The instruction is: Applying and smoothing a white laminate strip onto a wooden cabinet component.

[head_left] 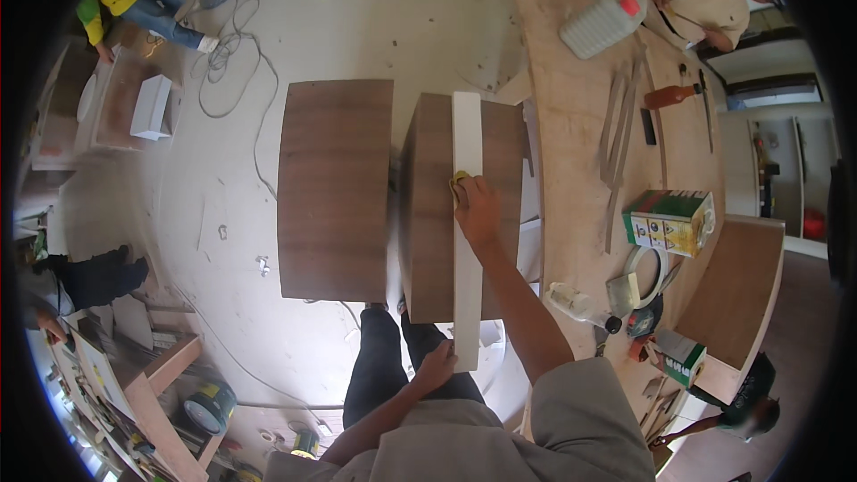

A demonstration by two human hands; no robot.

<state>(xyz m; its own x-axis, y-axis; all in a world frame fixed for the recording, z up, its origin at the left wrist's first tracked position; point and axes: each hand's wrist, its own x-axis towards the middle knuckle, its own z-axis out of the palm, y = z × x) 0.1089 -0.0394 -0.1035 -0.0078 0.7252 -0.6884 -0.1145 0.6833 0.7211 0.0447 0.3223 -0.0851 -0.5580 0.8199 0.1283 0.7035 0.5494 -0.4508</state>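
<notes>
A long, narrow white board (467,277) lies lengthwise over a brown wood-grain box (428,214), its near end reaching past the box toward me. My left hand (435,368) is closed on the board's edge near that end. Farther up the board, my right hand (479,212) presses a small yellowish pad (460,177) against the board, fingers bent over it. The pad's exact kind is hard to make out. Left of this box stands a second brown wood-grain box (336,189), with a narrow gap between the two.
A wooden workbench (571,143) on the right carries a plastic jug (603,25), metal cans (669,221), a clear bottle (580,305), a tape roll (646,272) and wood strips. Cable (259,54) trails over the floor. Several other people are around the room's edges.
</notes>
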